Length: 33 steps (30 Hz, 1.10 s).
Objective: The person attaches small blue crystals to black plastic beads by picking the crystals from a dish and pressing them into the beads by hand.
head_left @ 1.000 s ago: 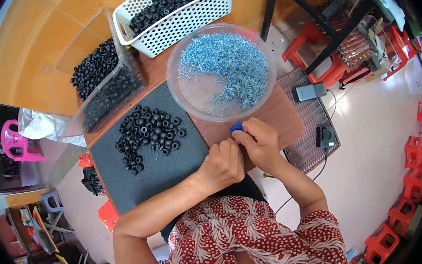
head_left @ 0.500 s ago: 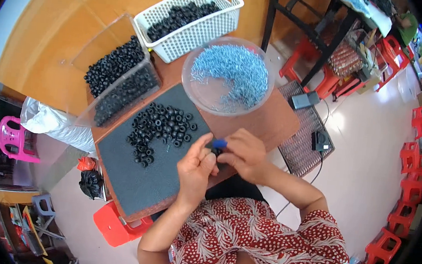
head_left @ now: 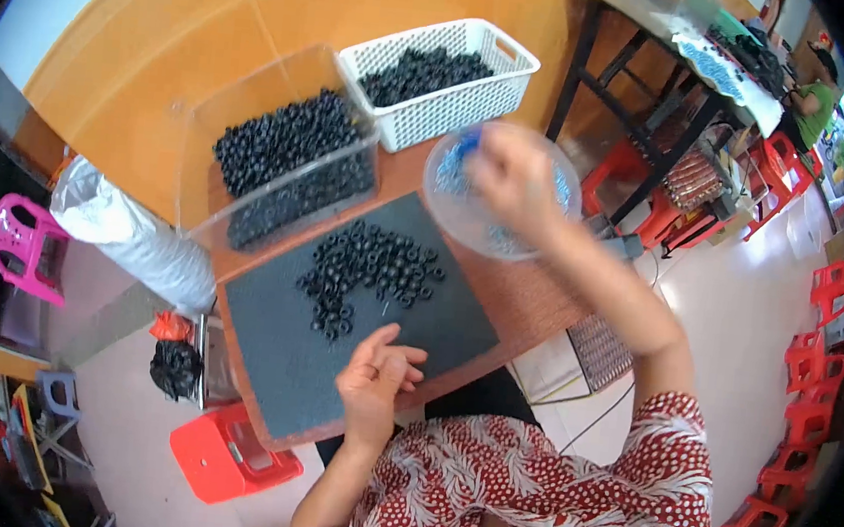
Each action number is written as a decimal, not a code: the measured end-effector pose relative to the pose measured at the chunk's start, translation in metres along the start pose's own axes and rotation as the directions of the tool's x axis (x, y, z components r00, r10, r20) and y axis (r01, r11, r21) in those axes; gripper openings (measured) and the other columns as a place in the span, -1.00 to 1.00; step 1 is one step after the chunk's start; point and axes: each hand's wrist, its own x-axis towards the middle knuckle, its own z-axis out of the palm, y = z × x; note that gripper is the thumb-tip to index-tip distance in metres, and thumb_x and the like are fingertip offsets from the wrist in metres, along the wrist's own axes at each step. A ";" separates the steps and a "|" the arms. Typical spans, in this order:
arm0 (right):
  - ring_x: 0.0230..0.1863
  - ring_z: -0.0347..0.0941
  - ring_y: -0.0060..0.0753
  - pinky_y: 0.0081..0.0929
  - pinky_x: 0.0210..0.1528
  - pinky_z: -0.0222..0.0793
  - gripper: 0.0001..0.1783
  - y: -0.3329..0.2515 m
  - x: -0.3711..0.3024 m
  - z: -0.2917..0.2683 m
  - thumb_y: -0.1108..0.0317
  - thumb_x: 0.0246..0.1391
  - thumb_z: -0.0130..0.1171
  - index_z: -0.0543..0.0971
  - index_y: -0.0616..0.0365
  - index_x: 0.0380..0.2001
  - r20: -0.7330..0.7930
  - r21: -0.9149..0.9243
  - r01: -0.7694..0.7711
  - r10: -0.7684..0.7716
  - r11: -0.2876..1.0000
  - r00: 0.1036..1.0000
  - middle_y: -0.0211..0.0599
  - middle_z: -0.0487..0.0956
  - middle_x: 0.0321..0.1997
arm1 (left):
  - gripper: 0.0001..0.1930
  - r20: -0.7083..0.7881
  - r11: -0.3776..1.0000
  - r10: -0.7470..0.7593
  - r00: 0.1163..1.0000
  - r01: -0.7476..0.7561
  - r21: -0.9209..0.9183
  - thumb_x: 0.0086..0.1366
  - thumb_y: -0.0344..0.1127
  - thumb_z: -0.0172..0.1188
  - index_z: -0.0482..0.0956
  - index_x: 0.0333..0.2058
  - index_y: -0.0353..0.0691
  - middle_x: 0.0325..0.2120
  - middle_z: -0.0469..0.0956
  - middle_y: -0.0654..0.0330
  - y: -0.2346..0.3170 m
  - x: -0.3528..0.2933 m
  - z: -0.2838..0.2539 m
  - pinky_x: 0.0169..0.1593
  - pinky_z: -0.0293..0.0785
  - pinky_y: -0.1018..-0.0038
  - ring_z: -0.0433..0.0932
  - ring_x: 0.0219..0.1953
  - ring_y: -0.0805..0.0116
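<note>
My left hand [head_left: 376, 378] is over the near edge of a dark grey mat [head_left: 277, 371], fingers curled in; anything inside them is hidden. Just beyond it, a pile of small black ring-shaped parts [head_left: 372, 264] lies on the mat, with one tiny slim shiny piece [head_left: 385, 308] beside the pile. My right hand [head_left: 517, 184], smeared by motion, reaches over a round clear tub [head_left: 460, 229] of small shiny blue-silver pieces [head_left: 450, 171]. A blue cover [head_left: 467, 147] shows at one of its fingertips. Whether it grips anything cannot be seen.
A clear bin [head_left: 276, 213] and a white perforated basket [head_left: 444, 125], both with black parts, stand along the back of the brown table [head_left: 528, 308]. At left is a white sack [head_left: 143, 239]. A red stool [head_left: 209, 456] stands below; a person [head_left: 812, 107] sits far right.
My right hand has left my left hand and moved away, up over the tub of blue-silver pieces. My left hand stays near the mat's front edge. The whole view has shifted.
</note>
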 end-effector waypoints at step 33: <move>-0.34 0.27 -0.28 -0.41 -0.33 0.18 -0.90 -0.078 -0.079 0.072 0.40 -0.29 0.09 0.48 0.17 -0.59 0.580 0.036 0.533 -0.452 0.846 0.678 -0.30 0.36 -0.54 | -0.72 0.274 0.195 0.559 0.783 -0.445 0.874 -0.12 -0.51 0.25 0.52 -0.33 -0.29 -0.43 0.43 0.12 -0.019 0.037 -0.046 -0.35 0.39 0.33 0.44 -0.38 0.15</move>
